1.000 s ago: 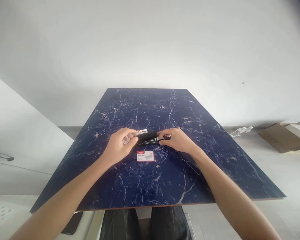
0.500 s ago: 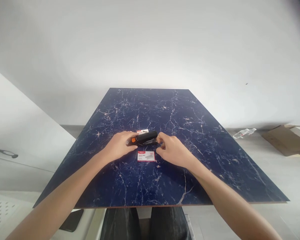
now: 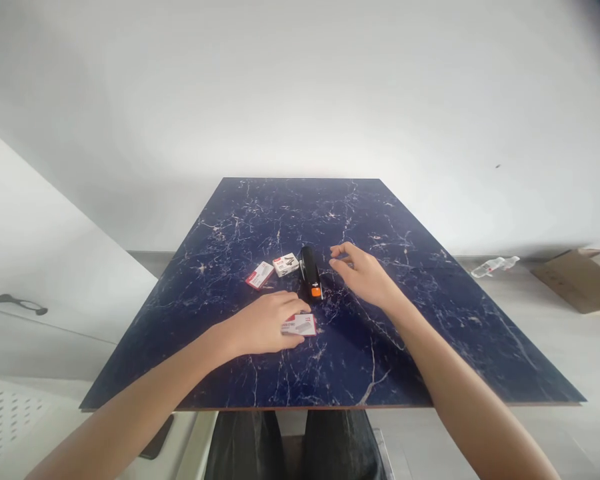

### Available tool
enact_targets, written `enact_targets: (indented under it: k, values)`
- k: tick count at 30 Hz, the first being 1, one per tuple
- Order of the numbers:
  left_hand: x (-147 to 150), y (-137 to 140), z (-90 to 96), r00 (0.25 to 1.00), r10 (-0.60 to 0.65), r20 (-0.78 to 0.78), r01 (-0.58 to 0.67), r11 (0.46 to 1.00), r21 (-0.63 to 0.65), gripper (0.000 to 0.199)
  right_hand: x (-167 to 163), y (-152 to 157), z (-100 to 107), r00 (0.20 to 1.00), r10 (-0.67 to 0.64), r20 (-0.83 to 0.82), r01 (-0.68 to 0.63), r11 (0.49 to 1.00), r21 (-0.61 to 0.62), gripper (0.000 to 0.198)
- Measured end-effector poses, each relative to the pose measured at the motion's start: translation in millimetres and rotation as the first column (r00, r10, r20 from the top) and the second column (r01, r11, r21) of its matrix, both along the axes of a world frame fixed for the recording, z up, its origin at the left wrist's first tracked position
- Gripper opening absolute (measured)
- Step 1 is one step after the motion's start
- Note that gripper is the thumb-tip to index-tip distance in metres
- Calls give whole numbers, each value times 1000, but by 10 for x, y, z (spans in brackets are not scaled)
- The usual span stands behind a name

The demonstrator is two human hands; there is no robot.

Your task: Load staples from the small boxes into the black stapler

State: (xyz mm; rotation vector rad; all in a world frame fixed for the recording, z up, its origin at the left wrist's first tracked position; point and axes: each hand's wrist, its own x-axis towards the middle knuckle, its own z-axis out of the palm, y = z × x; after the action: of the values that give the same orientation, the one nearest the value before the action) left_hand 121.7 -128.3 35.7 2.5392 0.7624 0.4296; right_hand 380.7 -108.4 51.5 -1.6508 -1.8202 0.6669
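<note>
My left hand [image 3: 265, 323] is over a red-and-white box of staples [image 3: 303, 325] near the middle of the table, its thumb along the near edge and its fingers along the far edge. A black stapler [image 3: 310, 275] with an orange part lies lengthwise away from me, just beyond that hand. To the right of the stapler, my right hand [image 3: 357, 270] hovers with loosely curved fingers and nothing in them. Left of the stapler are a white box with a picture of clips [image 3: 286, 265] and another red-and-white box [image 3: 259, 275].
The blue marbled table [image 3: 300, 213] stands against a white wall. On the floor to the right are clear plastic bottles [image 3: 490, 267] and an open cardboard box [image 3: 580, 280]. A dark flat object [image 3: 157, 440] lies below the table's left front, and a cabinet handle [image 3: 21, 305] is at far left.
The stapler has left both hands and now lies turned lengthwise on the table. My left hand has come nearer, onto the staple box; my right hand has moved slightly right and away.
</note>
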Motion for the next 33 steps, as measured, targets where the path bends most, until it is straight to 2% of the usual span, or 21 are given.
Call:
enact_targets:
  k: [1,3,5,6,11,15,18,20,23,26,28,30,33]
  values:
    - [-68,44,52,1000,18,22,-18,1000,18,38,29,7,10,1000,-3,-5,3,1000,4,16]
    - [-214,188,129,977,191,100,-199,976,83,31,51,15,16,1000,2,-7,-2,1000,16,15]
    - [-346,364,139,900,399,175,-426,890,161,26,34,12,7,1000,32,0,-32,999,21,15]
    - [-398,446,118,885,440,151,-462,870,174,24,16,7,1,999,49,6,-49,998,25,15]
    - [-502,615,-41,891,440,-108,-431,897,102,36,-81,-36,-14,994,107,37,-109,993,37,16]
    - [-445,507,-44,863,475,-169,-453,878,154,26,-122,-43,-22,991,118,59,-121,991,52,17]
    - [-307,354,-48,871,445,-207,-423,895,145,24,-148,-41,-43,991,125,49,-128,990,61,16]
    - [-174,247,-68,873,449,-193,-432,893,127,25,-172,-50,-53,991,129,31,-131,990,44,13]
    - [-10,138,-78,878,470,-89,-465,882,69,34,-221,-82,-55,989,148,-29,-150,987,-50,15]
    - [12,123,-32,925,375,-66,-380,920,-93,49,-267,-117,-51,988,125,-88,-135,984,-115,22]
    - [-14,143,-3,942,322,-90,-334,926,-178,48,-288,-135,-54,993,92,-80,-102,987,-121,24]
    - [-19,158,-2,935,341,-96,-353,916,-192,43,-300,-149,-64,994,91,-67,-99,987,-129,26]
    - [18,152,-25,922,376,-88,-386,911,-144,43,-308,-164,-81,990,116,-75,-126,983,-136,28]
